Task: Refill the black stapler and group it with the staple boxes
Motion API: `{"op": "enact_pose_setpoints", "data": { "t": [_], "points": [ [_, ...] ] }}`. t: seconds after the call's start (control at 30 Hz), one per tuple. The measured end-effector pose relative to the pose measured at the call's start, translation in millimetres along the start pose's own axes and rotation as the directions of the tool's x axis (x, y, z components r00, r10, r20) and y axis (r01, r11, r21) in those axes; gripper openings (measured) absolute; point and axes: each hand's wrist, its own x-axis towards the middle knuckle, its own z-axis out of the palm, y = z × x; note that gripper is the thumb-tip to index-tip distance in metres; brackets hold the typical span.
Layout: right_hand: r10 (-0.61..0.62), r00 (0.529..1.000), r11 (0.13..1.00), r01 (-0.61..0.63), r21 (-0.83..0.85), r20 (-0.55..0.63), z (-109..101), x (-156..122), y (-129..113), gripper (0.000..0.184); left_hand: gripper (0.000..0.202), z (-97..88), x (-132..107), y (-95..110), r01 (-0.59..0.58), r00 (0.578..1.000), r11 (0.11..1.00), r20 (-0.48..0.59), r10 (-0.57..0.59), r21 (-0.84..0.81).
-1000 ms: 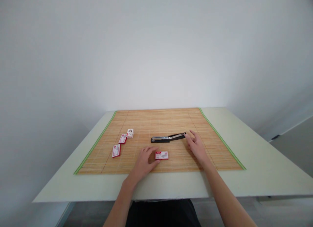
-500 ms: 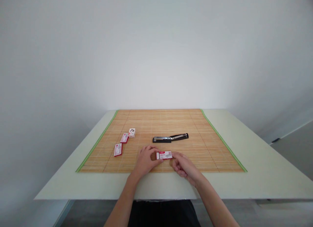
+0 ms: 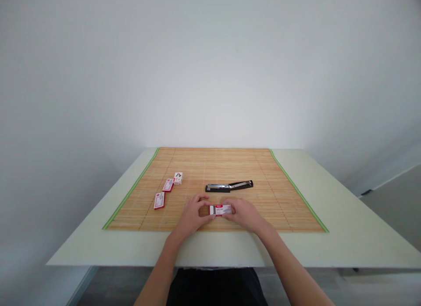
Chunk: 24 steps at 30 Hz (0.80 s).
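A small red-and-white staple box [image 3: 219, 209] lies flat near the mat's front edge, between my two hands. At its left end, a white inner part sticks out a little from the printed sleeve, with a dark gap showing. My left hand [image 3: 192, 213] pinches that left end between thumb and fingers. The right end is gripped by my right hand [image 3: 245, 214], its thumb at the near side and its fingers at the far side. Just beyond the box, a black stapler [image 3: 218, 188] lies opened out, its metal magazine showing.
On the left of the bamboo mat [image 3: 217, 161] lie two flat red-and-white boxes, one nearer [image 3: 159, 200] and one farther [image 3: 168, 185]. A smaller white box [image 3: 178, 178] touches the farther one. The mat covers part of a white table [image 3: 345, 235] against a wall.
My right hand has gone from a finger at the box's right end to a thumb-and-finger grip over it. A dark gap now shows near the box's left end.
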Motion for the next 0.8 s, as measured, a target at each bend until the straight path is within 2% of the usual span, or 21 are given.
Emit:
{"op": "enact_pose_setpoints", "data": {
  "t": [0.17,0.27,0.33,0.4,0.5,0.6,0.8],
  "points": [
    [0.041,0.999,0.998,-0.040,-0.048,0.020,-10,-8,15,0.025,0.032,3.0,0,-1,-0.006,1.000,1.000,-0.015,0.006,0.002],
    [0.057,0.998,0.997,-0.057,-0.048,0.002,-13,-10,20,0.034,0.032,4.4,0,-1,-0.005,1.000,1.000,-0.026,0.005,0.003],
    [0.043,0.999,0.998,-0.044,-0.046,-0.032,-14,-7,15,0.037,0.032,5.2,0,0,-0.006,1.000,1.000,-0.030,0.006,0.001],
    [-0.003,1.000,0.997,0.001,-0.074,-0.028,-14,-1,4,0.030,0.032,5.8,-1,0,-0.008,0.999,1.000,-0.034,0.008,-0.001],
    [-0.052,0.996,0.973,0.067,-0.221,0.076,-12,13,-15,0.021,0.033,6.5,-1,0,-0.011,0.999,1.000,-0.041,0.010,-0.002],
    [-0.041,0.989,0.930,0.090,-0.357,0.143,-8,26,-28,0.020,0.034,7.3,-1,0,-0.015,0.999,1.000,-0.046,0.014,-0.008],
    [-0.060,0.978,0.914,0.134,-0.383,0.197,-3,43,-35,0.013,0.033,9.9,-1,-3,-0.028,0.997,0.999,-0.067,0.026,-0.023]
  ]
}}
